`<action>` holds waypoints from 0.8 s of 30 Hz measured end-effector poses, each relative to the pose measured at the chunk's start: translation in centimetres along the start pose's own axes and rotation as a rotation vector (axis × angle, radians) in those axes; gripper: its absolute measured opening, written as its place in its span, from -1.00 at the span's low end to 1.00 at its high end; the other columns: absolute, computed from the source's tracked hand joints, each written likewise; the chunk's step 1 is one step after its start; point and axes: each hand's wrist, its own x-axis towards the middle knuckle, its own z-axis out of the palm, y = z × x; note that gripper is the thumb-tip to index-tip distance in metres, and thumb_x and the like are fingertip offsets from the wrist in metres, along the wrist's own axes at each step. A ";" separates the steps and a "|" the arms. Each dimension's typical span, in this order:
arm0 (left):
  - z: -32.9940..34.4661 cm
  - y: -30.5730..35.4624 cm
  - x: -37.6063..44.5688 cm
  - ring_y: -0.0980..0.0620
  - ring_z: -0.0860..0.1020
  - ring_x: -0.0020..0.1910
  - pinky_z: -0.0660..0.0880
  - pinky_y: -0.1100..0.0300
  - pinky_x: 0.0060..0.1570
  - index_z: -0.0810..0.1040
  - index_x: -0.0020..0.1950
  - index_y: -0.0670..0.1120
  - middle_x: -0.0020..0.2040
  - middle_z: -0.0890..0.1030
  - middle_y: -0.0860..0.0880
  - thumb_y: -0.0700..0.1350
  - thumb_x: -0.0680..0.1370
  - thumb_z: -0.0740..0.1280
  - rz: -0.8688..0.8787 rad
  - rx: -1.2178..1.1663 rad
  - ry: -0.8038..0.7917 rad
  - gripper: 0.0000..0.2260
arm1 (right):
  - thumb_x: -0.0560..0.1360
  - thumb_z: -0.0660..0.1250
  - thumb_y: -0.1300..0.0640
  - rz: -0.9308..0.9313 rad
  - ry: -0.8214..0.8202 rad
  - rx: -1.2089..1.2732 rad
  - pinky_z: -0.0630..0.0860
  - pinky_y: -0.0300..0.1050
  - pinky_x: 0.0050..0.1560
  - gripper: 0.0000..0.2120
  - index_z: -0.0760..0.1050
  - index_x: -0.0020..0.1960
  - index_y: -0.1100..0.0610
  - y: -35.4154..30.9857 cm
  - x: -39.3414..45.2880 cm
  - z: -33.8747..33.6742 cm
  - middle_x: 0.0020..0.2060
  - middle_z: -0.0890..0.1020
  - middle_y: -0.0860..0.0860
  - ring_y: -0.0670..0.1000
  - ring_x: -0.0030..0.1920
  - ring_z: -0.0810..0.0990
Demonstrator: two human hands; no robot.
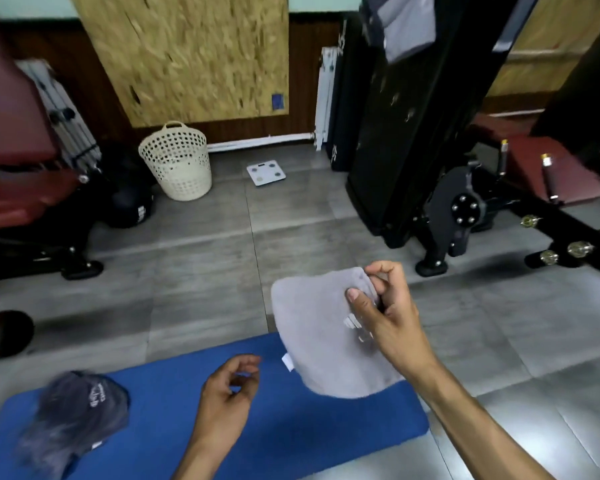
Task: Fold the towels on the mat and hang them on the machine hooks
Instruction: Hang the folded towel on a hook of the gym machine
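Right hand (385, 306) pinches the folded grey towel (323, 337) at its top corner — keep the layers together while lifting to the machine hook; left hand (227, 393) hangs loosely curled, empty.

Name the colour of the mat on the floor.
Blue; the mat shows clearly in the head view.

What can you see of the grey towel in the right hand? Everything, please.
The grey towel looks like soft terry cloth, folded into a flat, roughly square pad with rounded corners. A small white tag sticks out at its lower left edge. The right hand pinches its upper right corner, thumb on the near face, fingers curled behind. It is lifted and tilted, above the far right end of the blue mat. Nothing else touches it; the left hand is apart.
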 end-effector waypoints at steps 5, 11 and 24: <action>-4.3 6.2 -1.3 0.20 0.57 -0.19 0.52 0.09 -0.05 0.60 -0.09 0.27 -0.14 0.66 0.14 -0.27 0.52 0.35 0.043 -0.047 -0.047 -0.63 | 0.56 0.35 0.18 -0.027 0.042 -0.040 0.50 -0.10 -0.15 -0.87 0.48 -0.01 -0.04 -6.9 -1.9 -0.8 -0.26 0.59 0.00 -0.08 -0.23 0.54; -7.2 11.8 1.0 0.22 0.54 -0.22 0.49 0.41 -0.16 0.63 -0.04 0.05 -0.12 0.66 0.04 -0.33 0.52 0.35 0.154 -0.065 -0.093 -0.73 | 0.50 0.42 0.21 -0.143 0.220 -0.228 0.38 -0.34 0.08 -0.77 0.54 -0.02 -0.12 -9.5 -3.1 -2.0 0.02 0.52 -0.22 -0.11 0.08 0.51; 5.4 23.8 17.0 0.12 0.55 -0.20 0.44 0.43 -0.28 0.64 -0.06 0.03 -0.10 0.68 -0.02 -0.32 0.50 0.36 0.188 -0.062 -0.148 -0.77 | 0.49 0.42 0.15 -0.113 0.280 -0.344 0.46 -0.33 -0.15 -0.86 0.61 0.02 -0.03 -6.7 10.1 -12.8 -0.11 0.62 -0.19 -0.13 -0.12 0.60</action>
